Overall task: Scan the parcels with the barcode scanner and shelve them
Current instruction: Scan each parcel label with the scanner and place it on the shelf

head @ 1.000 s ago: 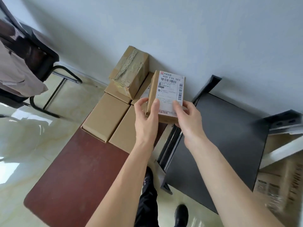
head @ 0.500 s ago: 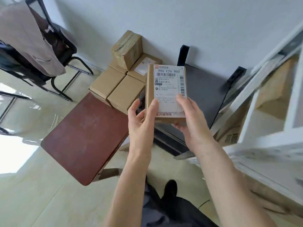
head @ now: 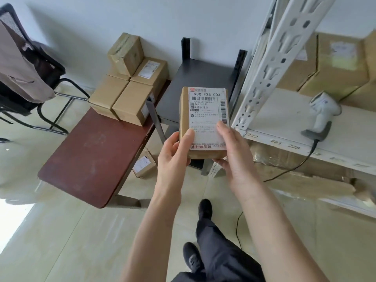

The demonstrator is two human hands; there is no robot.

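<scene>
The parcel [head: 204, 121] is held label-up in front of the shelf [head: 284, 119], left hand [head: 175, 157] and right hand [head: 234, 159] both clamped on its lower end; best free one hand for the scanner [head: 321, 115] lying there, keeping thumbs off the barcode; more boxes [head: 126, 98] wait on the table [head: 91, 157].

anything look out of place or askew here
One small box lies on the floor under the red table, apart from the stack above. The top box of that stack sits tilted. The scanner lies on the shelf.
</scene>
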